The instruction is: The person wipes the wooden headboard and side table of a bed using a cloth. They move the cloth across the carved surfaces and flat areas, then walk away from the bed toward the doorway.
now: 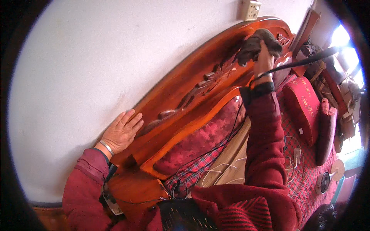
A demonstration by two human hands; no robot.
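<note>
A dark grey-brown cloth point(251, 47) is bunched in my right hand point(264, 56) and pressed against the upper far part of a glossy reddish-brown wooden headboard point(179, 83). The cloth hides most of those fingers. My left hand point(122, 132), wearing a silver bracelet, lies palm down with fingers apart on the headboard's near top edge, beside the white wall point(72, 86). Between the two hands runs a carved leaf relief point(199, 85). Below it sits a red padded panel point(202, 135) in a curved wooden frame.
A beige power socket point(252, 11) hangs on the wall above the headboard. Red plaid bedding point(307, 179) carries a red flowered case point(302, 109), a small fan point(324, 183) and loose cables. Wooden boards point(231, 158) lie beside the padded panel. A dark strap point(306, 61) crosses near my right wrist.
</note>
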